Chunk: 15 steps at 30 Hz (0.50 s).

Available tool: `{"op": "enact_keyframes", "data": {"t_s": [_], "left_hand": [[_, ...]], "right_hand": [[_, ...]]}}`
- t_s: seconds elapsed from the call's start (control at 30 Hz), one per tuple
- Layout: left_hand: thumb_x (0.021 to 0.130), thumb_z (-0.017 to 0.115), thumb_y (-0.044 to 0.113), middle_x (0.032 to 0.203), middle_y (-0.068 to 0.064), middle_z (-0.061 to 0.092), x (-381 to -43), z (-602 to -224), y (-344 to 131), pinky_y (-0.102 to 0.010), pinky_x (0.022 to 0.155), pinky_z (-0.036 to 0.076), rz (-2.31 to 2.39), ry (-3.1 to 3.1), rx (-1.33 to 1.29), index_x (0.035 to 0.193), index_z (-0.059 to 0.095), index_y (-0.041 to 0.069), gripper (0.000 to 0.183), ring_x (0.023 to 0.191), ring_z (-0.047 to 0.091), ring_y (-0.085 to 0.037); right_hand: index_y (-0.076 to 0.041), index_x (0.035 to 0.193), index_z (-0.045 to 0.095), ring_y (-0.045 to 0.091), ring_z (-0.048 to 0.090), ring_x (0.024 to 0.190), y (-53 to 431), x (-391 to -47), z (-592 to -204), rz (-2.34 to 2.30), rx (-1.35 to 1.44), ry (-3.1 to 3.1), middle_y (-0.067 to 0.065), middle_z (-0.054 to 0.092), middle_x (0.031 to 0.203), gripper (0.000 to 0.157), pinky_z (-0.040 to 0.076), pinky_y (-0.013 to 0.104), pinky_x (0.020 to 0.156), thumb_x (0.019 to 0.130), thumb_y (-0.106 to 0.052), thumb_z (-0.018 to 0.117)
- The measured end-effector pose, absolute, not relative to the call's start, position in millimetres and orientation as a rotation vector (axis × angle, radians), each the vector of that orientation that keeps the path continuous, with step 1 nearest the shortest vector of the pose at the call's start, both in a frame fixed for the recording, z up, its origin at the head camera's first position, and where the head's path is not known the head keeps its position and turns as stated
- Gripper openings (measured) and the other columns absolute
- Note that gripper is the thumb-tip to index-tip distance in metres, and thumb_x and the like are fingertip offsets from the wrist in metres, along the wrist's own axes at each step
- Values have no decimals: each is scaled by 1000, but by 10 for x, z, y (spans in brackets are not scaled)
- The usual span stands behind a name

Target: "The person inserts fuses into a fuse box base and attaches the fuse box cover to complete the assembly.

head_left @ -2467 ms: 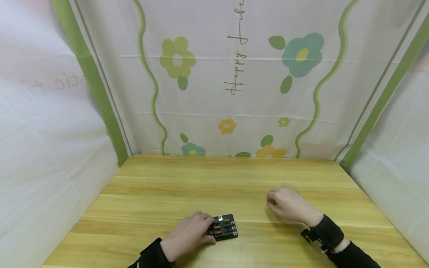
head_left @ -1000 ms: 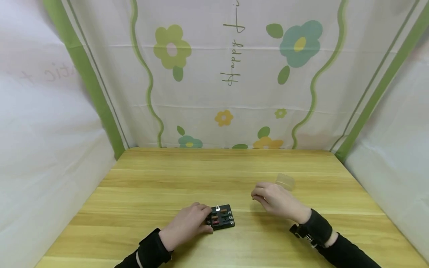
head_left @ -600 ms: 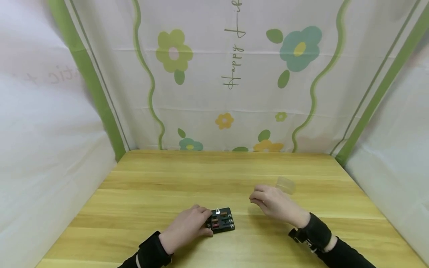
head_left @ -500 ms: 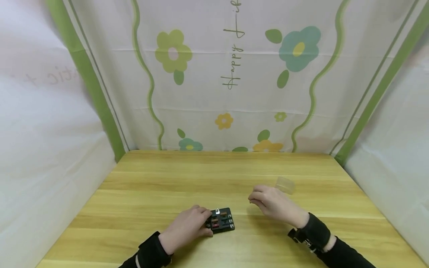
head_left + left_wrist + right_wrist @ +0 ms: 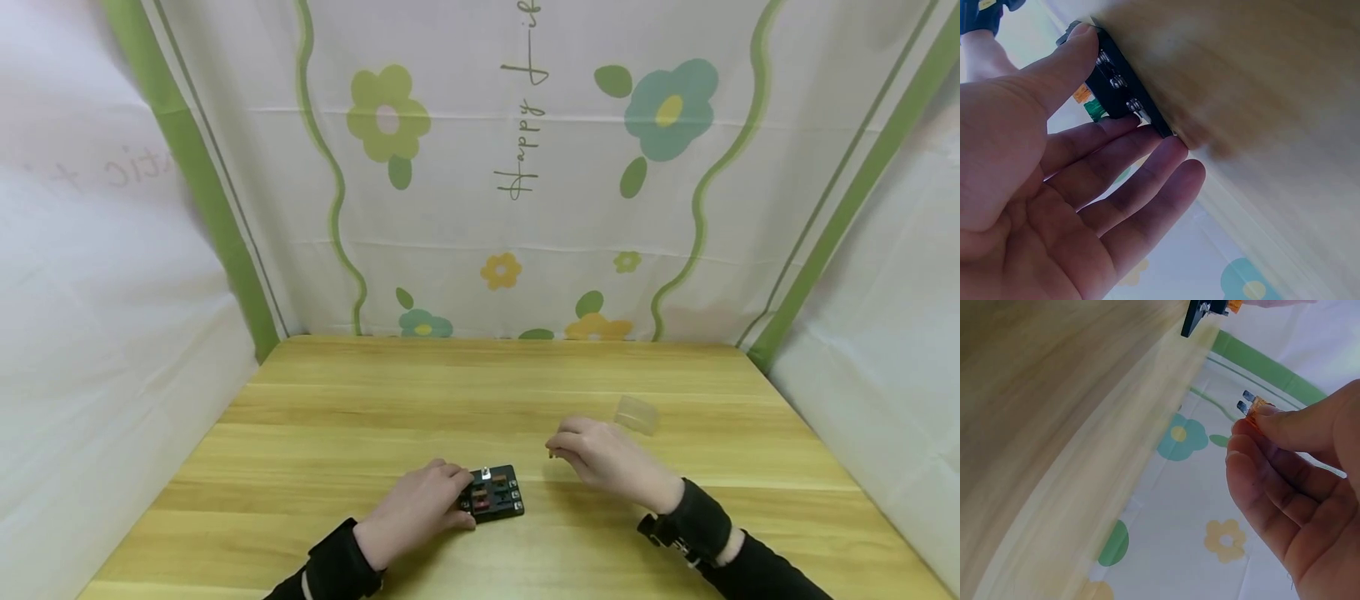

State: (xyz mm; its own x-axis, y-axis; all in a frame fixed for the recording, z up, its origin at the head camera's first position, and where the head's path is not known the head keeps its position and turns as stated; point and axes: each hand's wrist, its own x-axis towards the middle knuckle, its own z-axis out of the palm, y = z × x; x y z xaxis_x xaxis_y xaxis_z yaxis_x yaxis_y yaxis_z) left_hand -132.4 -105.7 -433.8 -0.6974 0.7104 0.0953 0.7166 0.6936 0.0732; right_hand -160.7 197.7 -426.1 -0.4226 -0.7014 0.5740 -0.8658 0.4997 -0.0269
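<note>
A black fuse block (image 5: 506, 493) with several coloured blade fuses and screw terminals lies flat on the table. My left hand (image 5: 416, 510) grips its left end, thumb on the near edge and fingertips along the far one. In the left wrist view, a green fuse (image 5: 1094, 110) and an orange one stick up from the block. My right hand (image 5: 611, 462) is raised to the right of the block. Between its thumb and index finger it pinches an orange blade fuse (image 5: 1259, 407), whose two metal prongs point away from the fingertips.
A clear plastic cover (image 5: 636, 414) rests on the wooden table (image 5: 337, 417) just beyond my right hand. White cloth with printed flowers (image 5: 387, 114) hangs behind the table, and plain cloth walls stand at both sides.
My right hand has come left from beside the clear cover toward the fuse block, and the orange fuse now shows at its fingertips. My left hand keeps its hold on the block.
</note>
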Motion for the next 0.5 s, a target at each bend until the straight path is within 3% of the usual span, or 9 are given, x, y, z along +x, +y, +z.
{"op": "enact_keyframes", "data": {"t_s": [0.5], "left_hand": [[81, 68, 49, 101, 1, 64, -1318, -4338, -1048, -25, 72, 48, -152, -2839, -1184, 109, 65, 12, 47, 89, 57, -13]], "right_hand": [[-13, 91, 66, 0, 54, 73, 1777, -1522, -4259, 433, 1322, -2284, -7, 58, 85, 12, 41, 9, 66, 83, -4, 69]]}}
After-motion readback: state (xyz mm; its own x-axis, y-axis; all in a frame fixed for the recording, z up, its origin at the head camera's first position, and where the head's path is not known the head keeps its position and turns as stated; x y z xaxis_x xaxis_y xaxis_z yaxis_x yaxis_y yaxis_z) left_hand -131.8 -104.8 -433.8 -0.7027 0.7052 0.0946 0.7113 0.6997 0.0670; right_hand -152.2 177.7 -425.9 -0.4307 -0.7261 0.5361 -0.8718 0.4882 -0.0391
